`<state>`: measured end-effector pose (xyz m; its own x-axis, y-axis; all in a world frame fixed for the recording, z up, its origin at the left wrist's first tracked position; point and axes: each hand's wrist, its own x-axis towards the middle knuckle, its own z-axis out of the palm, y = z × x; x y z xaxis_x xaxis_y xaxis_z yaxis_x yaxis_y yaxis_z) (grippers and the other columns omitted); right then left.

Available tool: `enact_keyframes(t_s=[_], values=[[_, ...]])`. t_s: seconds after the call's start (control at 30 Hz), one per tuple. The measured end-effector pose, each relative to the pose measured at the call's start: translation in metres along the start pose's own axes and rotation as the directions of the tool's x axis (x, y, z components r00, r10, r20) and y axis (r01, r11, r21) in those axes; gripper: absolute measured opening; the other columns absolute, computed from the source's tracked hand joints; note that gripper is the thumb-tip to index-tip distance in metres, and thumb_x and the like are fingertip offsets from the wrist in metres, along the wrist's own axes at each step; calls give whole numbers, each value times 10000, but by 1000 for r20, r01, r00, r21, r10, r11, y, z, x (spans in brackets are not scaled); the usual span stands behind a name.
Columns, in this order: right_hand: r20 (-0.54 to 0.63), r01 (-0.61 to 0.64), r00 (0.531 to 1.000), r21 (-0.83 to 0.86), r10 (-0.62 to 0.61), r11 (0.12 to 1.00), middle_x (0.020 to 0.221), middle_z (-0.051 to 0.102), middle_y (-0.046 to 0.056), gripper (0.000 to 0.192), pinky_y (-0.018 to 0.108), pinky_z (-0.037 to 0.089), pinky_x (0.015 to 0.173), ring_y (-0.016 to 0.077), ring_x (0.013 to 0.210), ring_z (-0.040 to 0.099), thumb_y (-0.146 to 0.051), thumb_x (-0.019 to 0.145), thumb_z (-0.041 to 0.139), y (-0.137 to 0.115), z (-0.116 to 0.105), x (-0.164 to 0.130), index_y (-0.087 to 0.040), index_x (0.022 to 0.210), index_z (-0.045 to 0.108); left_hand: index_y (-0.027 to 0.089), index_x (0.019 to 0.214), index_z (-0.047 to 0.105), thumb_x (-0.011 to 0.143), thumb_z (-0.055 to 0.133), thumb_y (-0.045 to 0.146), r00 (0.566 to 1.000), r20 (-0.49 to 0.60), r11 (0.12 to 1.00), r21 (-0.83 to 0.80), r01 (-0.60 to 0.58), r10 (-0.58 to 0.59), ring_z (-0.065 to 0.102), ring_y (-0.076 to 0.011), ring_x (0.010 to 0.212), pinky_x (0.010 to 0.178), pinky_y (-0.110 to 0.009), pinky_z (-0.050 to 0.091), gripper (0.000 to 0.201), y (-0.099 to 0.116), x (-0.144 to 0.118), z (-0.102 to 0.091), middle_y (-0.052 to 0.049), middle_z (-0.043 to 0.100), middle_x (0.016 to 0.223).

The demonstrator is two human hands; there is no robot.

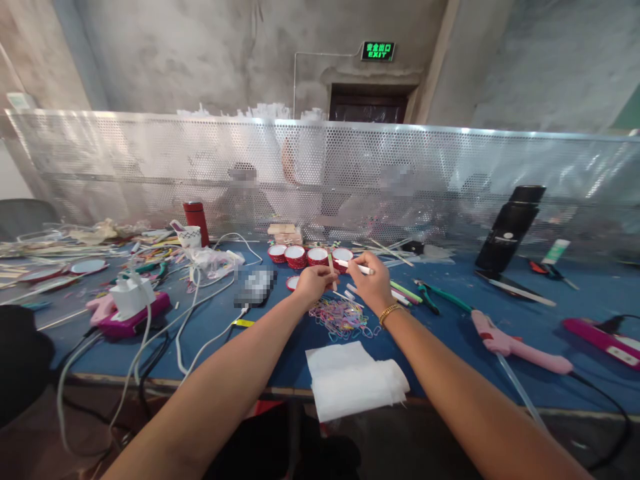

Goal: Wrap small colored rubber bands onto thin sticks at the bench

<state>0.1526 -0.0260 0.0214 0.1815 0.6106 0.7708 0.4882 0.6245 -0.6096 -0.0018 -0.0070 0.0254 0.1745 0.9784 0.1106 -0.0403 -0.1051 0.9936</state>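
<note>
Near the middle of the table, my left hand is closed on a small flat stick, which stands upright. My right hand grips a white pen that lies almost level, its left end close to the stick. Just behind both hands is a row of round red containers with white tops. Below the hands lies a heap of small coloured plastic clips, with short white pieces at its upper edge. A folded white cloth or tissue lies between my forearms at the table's front edge.
Teal-handled pliers and a pink glue gun lie to the right, before a black bottle. Left are a phone, white cables, a purple power strip and a red flask. A perforated metal screen stands behind.
</note>
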Motion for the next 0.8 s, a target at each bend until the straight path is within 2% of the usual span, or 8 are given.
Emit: enact_keyframes(t_s=[0.2, 0.43, 0.67, 0.8], values=[[50, 29, 998, 31, -31, 999, 722, 690, 22, 195, 339, 487, 703, 212, 699, 636, -408, 855, 588, -3, 1, -1, -254, 736, 573, 110, 817, 772, 735, 805, 204, 999, 32, 1000, 4, -25, 25, 505, -66, 490, 484, -186, 348, 129, -3, 2, 0, -5, 659, 593], [6, 0, 1000, -14, 0, 1000, 718, 685, 19, 188, 331, 485, 694, 213, 711, 624, -400, 858, 592, 1, 0, 0, -257, 740, 565, 112, 836, 776, 737, 804, 193, 1000, -1, 1000, 17, -11, 11, 534, -77, 516, 508, -193, 367, 131, -3, 2, -1, -17, 673, 614], [48, 26, 998, 40, -28, 999, 715, 682, 23, 214, 335, 484, 696, 210, 701, 631, -422, 859, 590, -3, 1, -1, -254, 729, 571, 102, 802, 764, 731, 808, 178, 1000, 10, 1000, 7, -18, 18, 537, -82, 526, 533, -204, 396, 114, -2, 1, 0, -22, 679, 626], [23, -5, 1000, 22, 5, 1000, 715, 681, 20, 212, 338, 483, 691, 210, 690, 624, -429, 851, 590, -1, 0, 0, -255, 734, 560, 100, 824, 759, 742, 802, 179, 1000, -7, 1000, 16, 9, -9, 549, -84, 530, 544, -207, 412, 121, -3, 3, 0, -29, 691, 646]])
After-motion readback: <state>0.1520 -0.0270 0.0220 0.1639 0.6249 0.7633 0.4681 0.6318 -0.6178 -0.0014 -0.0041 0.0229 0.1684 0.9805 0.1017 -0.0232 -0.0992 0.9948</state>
